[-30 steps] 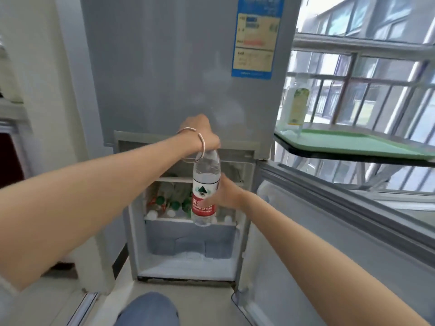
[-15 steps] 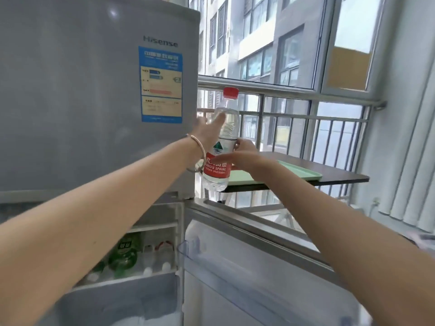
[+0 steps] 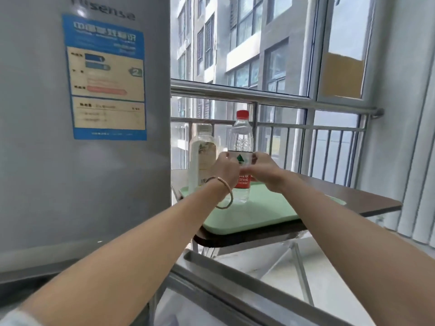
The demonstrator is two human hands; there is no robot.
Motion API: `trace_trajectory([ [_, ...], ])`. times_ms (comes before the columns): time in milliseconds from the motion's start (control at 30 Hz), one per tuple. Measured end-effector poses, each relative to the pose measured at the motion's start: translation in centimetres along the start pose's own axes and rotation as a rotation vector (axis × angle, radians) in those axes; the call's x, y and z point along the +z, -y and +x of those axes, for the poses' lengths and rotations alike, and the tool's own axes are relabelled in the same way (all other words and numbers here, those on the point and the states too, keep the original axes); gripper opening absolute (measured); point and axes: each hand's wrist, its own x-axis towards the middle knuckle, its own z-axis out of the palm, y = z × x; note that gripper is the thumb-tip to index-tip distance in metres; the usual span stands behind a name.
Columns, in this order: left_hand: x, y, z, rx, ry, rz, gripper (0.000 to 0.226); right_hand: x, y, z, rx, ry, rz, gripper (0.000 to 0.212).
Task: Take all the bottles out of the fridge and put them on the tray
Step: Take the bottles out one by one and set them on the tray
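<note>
A clear water bottle (image 3: pixel 241 137) with a red cap and a red label stands upright on the pale green tray (image 3: pixel 256 215). Both hands grip it around the label: my left hand (image 3: pixel 226 171) from the left, my right hand (image 3: pixel 264 171) from the right. Whether its base touches the tray I cannot tell for sure. A taller clear bottle (image 3: pixel 202 156) with a pale label stands on the tray just to the left, partly behind my left hand. The grey fridge (image 3: pixel 84 161) fills the left side; its inside is out of view.
The tray lies on a dark brown table (image 3: pixel 367 203) with metal legs, beside the fridge. The open lower fridge door (image 3: pixel 235 288) juts out below the table's edge. A metal railing (image 3: pixel 270 95) and windows stand behind the table, vertical blinds at the right.
Both hands carried the red-capped bottle from the lower fridge compartment up and to the right, then down onto the tray beside the taller bottle. My view turned from the fridge to the table.
</note>
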Motion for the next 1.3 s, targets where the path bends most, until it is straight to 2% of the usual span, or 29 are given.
trace_trajectory([
  [67,0.7,0.9,0.9,0.002,0.045,0.005,0.038,0.0,-1.1,1.3,0.007,0.0,0.043,0.04],
  [133,1.1,1.7,1.9,0.022,0.042,0.059,0.039,0.1,-1.9,2.5,0.005,-0.003,0.085,0.053],
  [200,1.5,2.3,2.6,0.039,0.011,0.14,0.038,0.2,-2.6,3.3,0.016,0.03,0.099,0.051],
  [300,1.7,3.0,3.4,0.033,-0.015,0.232,0.039,0.3,-2.9,3.9,0.065,0.121,0.035,0.05],
  [433,1.6,3.0,3.4,0.014,0.003,0.202,0.04,0.6,-3.3,4.6,0.031,0.114,-0.019,0.059],
  [567,1.5,2.8,3.2,0.002,0.034,0.205,0.039,0.8,-3.8,5.1,0.065,0.06,-0.088,0.046],
  [667,1.5,2.6,2.8,-0.025,0.059,0.193,0.035,1.2,-4.1,5.2,0.091,0.016,-0.093,0.073],
  [733,1.3,2.3,2.5,-0.022,0.061,0.18,0.033,1.8,-4.0,4.9,0.058,-0.089,-0.161,0.085],
  [800,0.5,1.7,1.9,-0.011,0.081,0.157,0.026,2.3,-2.9,3.9,-0.028,-0.274,-0.261,0.072],
  [867,-1.2,0.2,0.5,-0.016,0.085,0.128,0.02,2.8,-0.4,1.7,-0.132,-0.447,-0.315,0.038],
  [900,-2.1,-0.6,-0.3,-0.012,0.084,0.139,0.019,3.1,0.9,0.5,-0.18,-0.457,-0.313,0.025],
  [933,-3.2,-1.2,-1.3,-0.008,0.089,0.153,0.018,3.5,2.4,-1.0,-0.209,-0.419,-0.298,0.021],
  [1100,-9.2,-2.6,-6.6,-0.025,0.051,0.141,0.015,7.8,6.7,-6.9,-0.264,-0.243,-0.289,0.025],
  [1200,-13.4,-1.3,-9.9,-0.06,0.007,0.179,0.016,11.7,7.3,-9.9,-0.244,-0.138,-0.269,0.023],
  [1300,-17.5,1.9,-13.4,-0.134,-0.027,0.322,0.022,16.8,6.0,-12.3,-0.19,-0.034,-0.288,0.019],
])
